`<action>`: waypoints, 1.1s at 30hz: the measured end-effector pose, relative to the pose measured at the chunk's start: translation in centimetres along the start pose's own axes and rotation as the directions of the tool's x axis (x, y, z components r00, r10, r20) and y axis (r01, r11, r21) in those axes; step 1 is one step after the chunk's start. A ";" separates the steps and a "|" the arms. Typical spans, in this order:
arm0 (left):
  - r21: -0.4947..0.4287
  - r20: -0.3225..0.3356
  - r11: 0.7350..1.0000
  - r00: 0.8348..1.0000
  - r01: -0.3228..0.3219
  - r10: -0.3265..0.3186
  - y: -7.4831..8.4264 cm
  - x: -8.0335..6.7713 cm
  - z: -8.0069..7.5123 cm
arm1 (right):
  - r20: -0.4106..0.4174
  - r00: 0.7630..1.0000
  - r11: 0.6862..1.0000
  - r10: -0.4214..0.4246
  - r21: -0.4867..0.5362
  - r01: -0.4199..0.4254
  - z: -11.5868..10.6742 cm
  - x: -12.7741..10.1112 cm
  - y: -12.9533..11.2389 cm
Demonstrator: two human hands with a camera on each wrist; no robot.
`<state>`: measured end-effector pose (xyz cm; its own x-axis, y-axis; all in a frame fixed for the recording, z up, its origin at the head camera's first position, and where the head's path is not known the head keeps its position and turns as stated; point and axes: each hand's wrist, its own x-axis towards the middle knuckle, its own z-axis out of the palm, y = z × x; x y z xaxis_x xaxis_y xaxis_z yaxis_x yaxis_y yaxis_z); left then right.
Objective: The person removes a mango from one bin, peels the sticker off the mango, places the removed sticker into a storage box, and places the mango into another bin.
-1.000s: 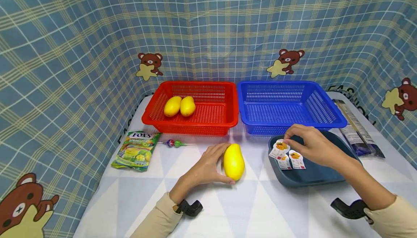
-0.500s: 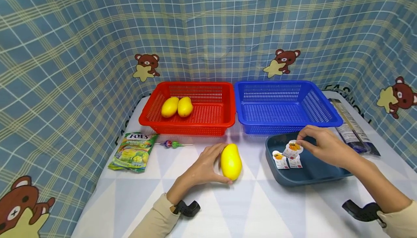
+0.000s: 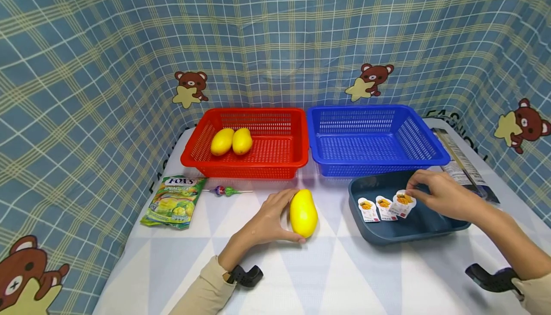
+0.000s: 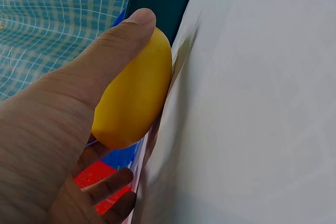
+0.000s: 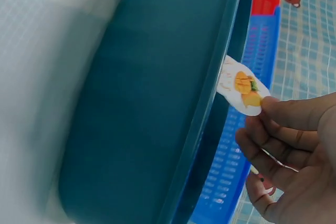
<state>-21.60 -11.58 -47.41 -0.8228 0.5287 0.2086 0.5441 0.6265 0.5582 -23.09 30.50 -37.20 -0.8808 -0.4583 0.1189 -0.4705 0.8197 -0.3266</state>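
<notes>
Two hands: both mine, low in the frame over the white desk (image 3: 344, 276).
Left hand (image 3: 267, 224): fingers (image 4: 137, 20) curled round a yellow mango (image 3: 303, 213) that lies on the desk at lower centre, thumb along its top.
Right hand (image 3: 443, 193): fingers (image 5: 294, 114) pinching the top of a small mango-print packet (image 3: 403, 203), right of centre.
Packets: the pinched one is joined in a strip with two more packets (image 3: 376, 208), all in the dark blue tray (image 3: 409, 231).
Lower left: green candy bag (image 3: 172, 200), with a lollipop (image 3: 225, 191) just beside it.
Right edge: dark long packet (image 3: 462, 164) behind the tray.
Farther back: red basket (image 3: 297, 133) holding two mangoes (image 3: 231, 141); blue basket (image 3: 430, 145) touching it on the right.
</notes>
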 end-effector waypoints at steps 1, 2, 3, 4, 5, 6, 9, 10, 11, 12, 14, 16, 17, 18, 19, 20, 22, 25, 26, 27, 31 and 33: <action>0.000 0.001 1.000 1.000 0.002 -0.002 0.0 0.0 0.0 | 0.021 1.000 1.000 0.011 0.003 -0.011 0.0 0.0 0.2; 0.000 0.001 1.000 1.000 0.001 -0.001 -0.1 0.0 0.0 | 0.040 0.999 1.000 0.020 0.003 -0.020 0.0 0.1 0.4; -0.003 -0.001 1.000 1.000 -0.001 0.001 -0.1 0.0 0.0 | 0.060 0.998 1.000 0.028 0.003 -0.028 0.0 0.2 0.6; -0.004 -0.001 1.000 1.000 -0.001 0.001 -0.1 0.0 0.0 | 0.081 0.996 0.999 0.037 0.001 -0.037 0.1 0.3 0.8; -0.007 -0.003 1.000 1.000 -0.002 0.001 -0.1 0.0 0.0 | 0.101 0.994 0.999 0.043 -0.002 -0.043 0.2 0.4 1.1; -0.010 -0.005 1.000 1.000 -0.002 0.002 -0.2 -0.1 0.0 | 0.117 0.992 0.999 0.050 -0.007 -0.049 0.3 0.5 1.4; -0.014 -0.004 1.000 1.000 0.002 -0.002 -0.2 -0.1 0.0 | 0.149 0.986 0.997 0.068 -0.038 -0.063 0.9 0.8 2.2; -0.014 -0.004 1.000 1.000 0.004 -0.004 -0.2 -0.1 0.0 | 0.150 0.986 0.997 0.071 -0.052 -0.064 1.1 1.0 2.5; -0.014 -0.003 1.000 1.000 0.007 -0.007 -0.2 -0.1 0.0 | 0.149 0.986 0.996 0.073 -0.063 -0.064 1.4 1.1 2.7; -0.016 -0.001 1.000 1.000 0.009 -0.009 -0.2 -0.1 0.0 | 0.144 0.987 0.996 0.070 -0.072 -0.060 1.7 1.2 2.9; -0.017 0.004 1.000 1.000 0.013 -0.013 -0.1 -0.1 -0.1 | 0.132 0.989 0.995 0.064 -0.090 -0.053 2.2 1.4 3.3; -0.023 0.009 1.000 1.000 0.012 -0.012 -0.1 0.0 -0.1 | 0.116 0.991 0.994 0.061 -0.101 -0.050 2.7 1.6 3.5; -0.025 0.014 1.000 1.000 0.015 -0.015 0.0 0.0 -0.2 | 0.108 0.992 0.993 0.060 -0.104 -0.048 2.9 1.7 3.6; -0.024 0.016 1.000 1.000 0.017 -0.017 0.0 0.0 -0.2 | 0.100 0.993 0.992 0.058 -0.113 -0.047 3.1 1.8 3.7; -0.023 0.020 1.000 1.000 0.021 -0.021 0.0 0.1 -0.2 | 0.095 0.994 0.991 0.060 -0.128 -0.048 3.3 1.9 3.7; -0.022 0.022 0.999 0.999 0.026 -0.025 0.0 0.1 -0.2 | 0.091 0.994 0.989 0.059 -0.141 -0.046 3.5 2.0 3.8; -0.020 0.023 0.999 0.999 0.034 -0.034 -0.1 0.1 -0.1 | 0.079 0.996 0.984 0.050 -0.175 -0.036 3.9 2.1 3.9; -0.018 0.021 0.999 0.999 0.040 -0.039 -0.1 0.1 -0.1 | 0.067 0.998 0.973 0.017 -0.231 -0.001 4.5 2.2 4.3; -0.018 0.021 0.999 0.999 0.040 -0.039 -0.1 0.1 -0.1 | 0.064 0.998 0.969 0.007 -0.246 0.009 4.7 2.2 4.4; -0.016 0.021 0.999 0.999 0.040 -0.039 -0.1 0.1 -0.1 | 0.060 0.998 0.966 -0.001 -0.258 0.017 4.9 2.2 4.5; -0.014 0.025 0.999 0.999 0.040 -0.039 0.0 0.2 -0.2 | 0.050 0.999 0.953 0.020 -0.304 -0.004 5.4 2.1 4.6; -0.017 0.032 0.999 0.999 0.042 -0.041 0.1 0.2 -0.2 | 0.046 0.998 0.948 0.042 -0.316 -0.025 5.6 2.0 4.5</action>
<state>-21.76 -11.56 -47.19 -0.8390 0.5203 0.1595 0.5061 0.6383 0.5800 -26.68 31.39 -43.70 -0.8963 -0.4391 0.0617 -0.4408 0.8974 -0.0166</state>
